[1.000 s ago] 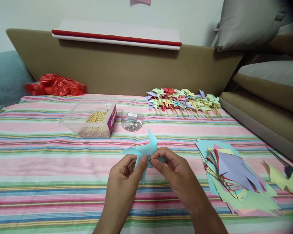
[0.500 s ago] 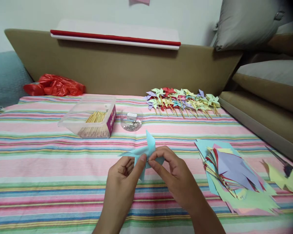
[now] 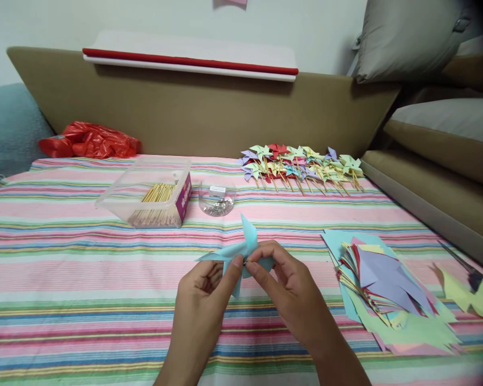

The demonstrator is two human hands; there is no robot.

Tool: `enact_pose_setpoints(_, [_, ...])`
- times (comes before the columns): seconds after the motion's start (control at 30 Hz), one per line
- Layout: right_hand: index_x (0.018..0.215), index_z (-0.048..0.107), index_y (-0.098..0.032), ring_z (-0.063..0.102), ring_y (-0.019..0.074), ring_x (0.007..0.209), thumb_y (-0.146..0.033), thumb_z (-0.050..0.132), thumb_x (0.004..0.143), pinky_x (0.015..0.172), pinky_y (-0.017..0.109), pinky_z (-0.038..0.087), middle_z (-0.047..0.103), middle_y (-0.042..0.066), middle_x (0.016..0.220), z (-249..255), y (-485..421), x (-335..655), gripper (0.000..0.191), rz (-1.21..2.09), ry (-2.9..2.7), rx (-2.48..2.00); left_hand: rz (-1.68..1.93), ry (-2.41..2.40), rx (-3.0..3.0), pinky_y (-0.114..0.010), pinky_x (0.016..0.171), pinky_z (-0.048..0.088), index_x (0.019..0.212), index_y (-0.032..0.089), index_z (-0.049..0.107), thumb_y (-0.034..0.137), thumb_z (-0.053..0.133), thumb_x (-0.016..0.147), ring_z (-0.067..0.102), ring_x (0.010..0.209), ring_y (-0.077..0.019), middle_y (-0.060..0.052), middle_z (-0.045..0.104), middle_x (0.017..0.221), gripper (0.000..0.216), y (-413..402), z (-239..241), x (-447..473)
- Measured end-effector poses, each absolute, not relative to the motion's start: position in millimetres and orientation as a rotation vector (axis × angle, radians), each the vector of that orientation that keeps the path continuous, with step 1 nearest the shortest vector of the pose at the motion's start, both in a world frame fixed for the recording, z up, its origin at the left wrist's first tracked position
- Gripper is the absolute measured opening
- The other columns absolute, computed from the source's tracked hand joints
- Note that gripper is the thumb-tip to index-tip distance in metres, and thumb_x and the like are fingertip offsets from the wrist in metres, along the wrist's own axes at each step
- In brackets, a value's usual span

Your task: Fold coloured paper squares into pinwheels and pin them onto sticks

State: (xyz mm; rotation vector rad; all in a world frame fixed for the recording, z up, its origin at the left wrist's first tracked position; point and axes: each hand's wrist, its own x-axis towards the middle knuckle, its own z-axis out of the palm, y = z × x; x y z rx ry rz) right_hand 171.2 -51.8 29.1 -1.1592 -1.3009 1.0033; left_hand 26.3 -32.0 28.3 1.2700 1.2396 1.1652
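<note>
My left hand (image 3: 201,297) is closed on a light blue paper pinwheel (image 3: 234,250), its thumb pressed near the folded centre. The pinwheel's blades stick out upward, to the left and downward. My right hand (image 3: 290,289) pinches thumb and forefinger at that same centre, where a tiny shiny pin (image 3: 245,262) shows between the fingertips. How far the pin goes into the paper is hidden. Beyond the hands stands a round clear container (image 3: 217,206) with small silvery pins. To its left is a clear plastic box (image 3: 116,201) of thin wooden sticks (image 3: 158,203).
Several pinwheels on sticks (image 3: 301,169) lie at the back right. Stacked cut coloured paper (image 3: 390,279) lies to the right, near dark scissors (image 3: 473,276) and a yellow paper piece (image 3: 467,295). A red plastic bag (image 3: 92,140) sits back left. Cushions (image 3: 443,161) border the right side.
The pinwheel has shifted very slightly to the right and turned a little in my fingers. Both hands keep nearly the same place and grip.
</note>
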Motion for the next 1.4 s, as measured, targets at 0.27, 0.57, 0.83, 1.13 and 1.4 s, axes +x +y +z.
enact_pose_setpoints(0.27, [0.094,0.062,-0.027,0.055,0.014,0.084,-0.034,0.064,0.093,0.076,0.027,0.045,0.061,-0.002,0.091,27.5,-52.0,169.1,0.008,1.011,-1.21,-1.165,1.133,1.239,1.309,-0.024,0.05,0.03,0.06,0.02,0.049,0.048,0.071,0.081,0.034,0.056,-0.0118,0.005,0.033,0.06,0.042,-33.6,30.7,26.8])
enact_pose_setpoints(0.57, [0.121,0.054,-0.03,0.061,0.02,0.1,-0.03,0.068,0.09,0.091,0.037,0.05,0.065,0.001,0.105,28.0,-49.7,170.5,0.034,1.176,-1.057,-0.973,1.183,1.126,1.37,-0.02,0.044,0.03,0.07,0.02,0.065,0.039,0.073,0.084,0.04,0.052,-0.0093,0.005,0.04,0.057,0.026,-34.6,31.2,26.0])
enact_pose_setpoints(0.83, [0.099,0.07,-0.025,0.061,0.0175,0.092,-0.034,0.069,0.09,0.084,0.03,0.05,0.069,0.0,0.094,30.6,-51.8,173.1,0.013,1.129,-1.142,-1.074,1.239,1.098,1.506,-0.016,0.053,0.044,0.094,0.028,0.073,0.033,0.068,0.09,0.058,0.063,-0.0099,0.003,0.063,0.074,0.009,-35.5,26.5,23.4])
enact_pose_setpoints(1.13, [0.095,0.072,-0.026,0.064,0.0176,0.089,-0.034,0.071,0.088,0.082,0.031,0.051,0.071,-0.001,0.091,29.5,-51.6,173.6,0.01,1.067,-1.133,-1.107,1.224,1.124,1.588,-0.018,0.052,0.044,0.096,0.028,0.073,0.031,0.065,0.092,0.06,0.064,-0.0111,0.003,0.067,0.074,0.009,-36.1,26.5,22.4])
enact_pose_setpoints(1.4, [0.093,0.073,-0.026,0.063,0.0158,0.085,-0.033,0.071,0.088,0.078,0.028,0.049,0.07,-0.002,0.086,28.6,-51.1,170.3,0.009,1.025,-1.12,-1.132,1.247,1.169,1.658,-0.017,0.054,0.044,0.094,0.029,0.072,0.029,0.064,0.093,0.057,0.062,-0.0096,0.006,0.07,0.076,0.008,-35.4,24.9,22.5])
